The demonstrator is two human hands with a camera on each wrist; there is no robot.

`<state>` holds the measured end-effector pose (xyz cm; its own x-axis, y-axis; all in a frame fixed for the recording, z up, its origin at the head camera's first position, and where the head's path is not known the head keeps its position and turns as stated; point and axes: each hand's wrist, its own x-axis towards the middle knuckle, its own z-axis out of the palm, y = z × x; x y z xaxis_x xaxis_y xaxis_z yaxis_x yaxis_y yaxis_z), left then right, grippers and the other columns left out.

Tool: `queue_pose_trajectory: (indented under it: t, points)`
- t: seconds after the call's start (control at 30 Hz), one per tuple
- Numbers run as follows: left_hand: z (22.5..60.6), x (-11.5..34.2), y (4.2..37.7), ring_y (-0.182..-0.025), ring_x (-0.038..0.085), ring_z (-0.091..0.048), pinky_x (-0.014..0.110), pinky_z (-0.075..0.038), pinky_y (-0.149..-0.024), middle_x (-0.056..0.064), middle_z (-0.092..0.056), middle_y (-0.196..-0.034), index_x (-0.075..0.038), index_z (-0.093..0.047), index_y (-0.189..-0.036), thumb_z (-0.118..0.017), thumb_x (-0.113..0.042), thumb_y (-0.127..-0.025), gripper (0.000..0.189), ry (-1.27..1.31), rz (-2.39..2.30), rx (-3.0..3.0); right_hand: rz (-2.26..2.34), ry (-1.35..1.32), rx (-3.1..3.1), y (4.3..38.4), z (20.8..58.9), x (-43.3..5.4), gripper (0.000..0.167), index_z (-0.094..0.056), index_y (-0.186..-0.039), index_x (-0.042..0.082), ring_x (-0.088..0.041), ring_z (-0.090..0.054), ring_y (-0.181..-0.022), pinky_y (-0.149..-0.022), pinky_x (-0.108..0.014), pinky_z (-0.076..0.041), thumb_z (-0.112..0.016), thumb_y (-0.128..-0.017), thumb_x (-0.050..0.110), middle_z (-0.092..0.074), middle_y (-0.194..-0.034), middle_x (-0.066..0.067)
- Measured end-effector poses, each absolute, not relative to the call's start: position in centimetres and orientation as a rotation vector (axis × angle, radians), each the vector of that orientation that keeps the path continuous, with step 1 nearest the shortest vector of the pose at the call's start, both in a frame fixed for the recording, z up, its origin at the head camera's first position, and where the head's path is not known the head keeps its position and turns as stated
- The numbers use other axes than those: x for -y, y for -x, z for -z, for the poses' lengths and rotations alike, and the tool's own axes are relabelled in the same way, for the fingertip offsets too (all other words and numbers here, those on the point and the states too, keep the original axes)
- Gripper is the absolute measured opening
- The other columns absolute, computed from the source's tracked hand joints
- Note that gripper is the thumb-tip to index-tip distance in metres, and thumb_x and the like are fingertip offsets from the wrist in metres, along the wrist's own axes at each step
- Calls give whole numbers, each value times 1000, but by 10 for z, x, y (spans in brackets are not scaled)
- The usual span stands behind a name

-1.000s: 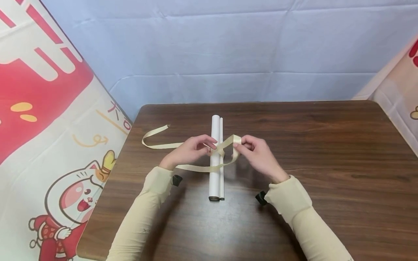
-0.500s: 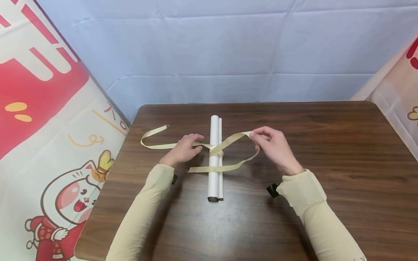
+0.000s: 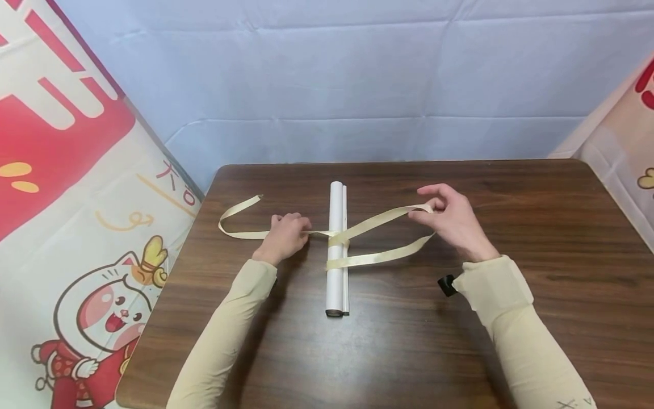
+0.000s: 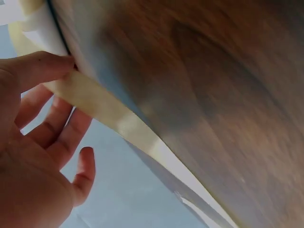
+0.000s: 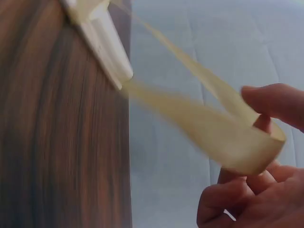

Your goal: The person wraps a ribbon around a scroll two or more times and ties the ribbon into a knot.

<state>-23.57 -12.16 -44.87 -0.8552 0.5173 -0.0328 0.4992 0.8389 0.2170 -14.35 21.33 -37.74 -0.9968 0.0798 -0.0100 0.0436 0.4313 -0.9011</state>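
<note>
A white roll (image 3: 334, 289) with a thin white rod (image 3: 346, 289) along its right side lies lengthwise on the table. A cream ribbon (image 3: 383, 217) goes round both near their middle. To the right, the ribbon forms a long loop, and my right hand (image 3: 455, 221) holds its far end. In the right wrist view the ribbon (image 5: 190, 114) bends round curled fingers, with the thumb (image 5: 270, 97) raised beside it. Left of the roll, my left hand (image 3: 286, 236) pinches the other length; the left wrist view shows that ribbon (image 4: 114, 114) between thumb and fingers.
The ribbon's left tail curls on the brown wooden table (image 3: 536, 272), its frayed end (image 3: 259, 196) toward the back. A pale cloth wall (image 3: 357, 74) stands behind the table, and a printed cartoon sheet (image 3: 107, 295) hangs at the left.
My right hand has moved right, drawing out the ribbon loop and pulling its loose end in to the roll. My left hand has shifted slightly left and closed on the left length.
</note>
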Motion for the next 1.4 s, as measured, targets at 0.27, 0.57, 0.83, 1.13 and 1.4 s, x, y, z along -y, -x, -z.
queue_pose_trajectory:
  t: [0.27,0.57,0.83,1.13,1.4]
  points:
    - [450,131,236,-95,27,-62,49,-43,-84,4,-65,-92,-13,-69,-96,-65,-7,-81,17,-914,-141,-3053,-1123,61,2823,152,377,-242,40,-60,-117,4,-8,-51,-64,-64,-26,-37,-71,-83,21,-67,-79,-4]
    - [454,148,238,-91,28,-63,44,-47,-76,4,-63,-88,-14,-69,-91,-69,-8,-78,14,-957,-105,-3118,-947,158,2890,159,381,-277,26,-65,-106,4,-20,-57,-71,-66,-32,-40,-63,-86,21,-67,-86,-12]
    - [456,169,239,-88,31,-62,45,-47,-73,6,-63,-85,-11,-70,-89,-68,-6,-78,12,-928,-133,-3190,-925,188,2947,164,390,-313,24,-69,-98,4,-14,-53,-68,-63,-30,-40,-64,-87,25,-67,-80,-5]
    - [457,194,242,-89,33,-62,48,-48,-74,9,-64,-86,-9,-69,-86,-64,-3,-76,14,-840,-93,-3229,-998,229,2994,160,393,-350,35,-67,-107,-1,-3,-54,-61,-60,-22,-41,-62,-90,29,-63,-69,10]
    - [459,215,246,-85,36,-61,49,-47,-70,12,-64,-85,-6,-68,-85,-64,-4,-77,9,-788,-66,-3256,-950,238,3095,158,396,-378,43,-64,-108,-7,-3,-54,-63,-59,-25,-39,-56,-95,33,-68,-69,0]
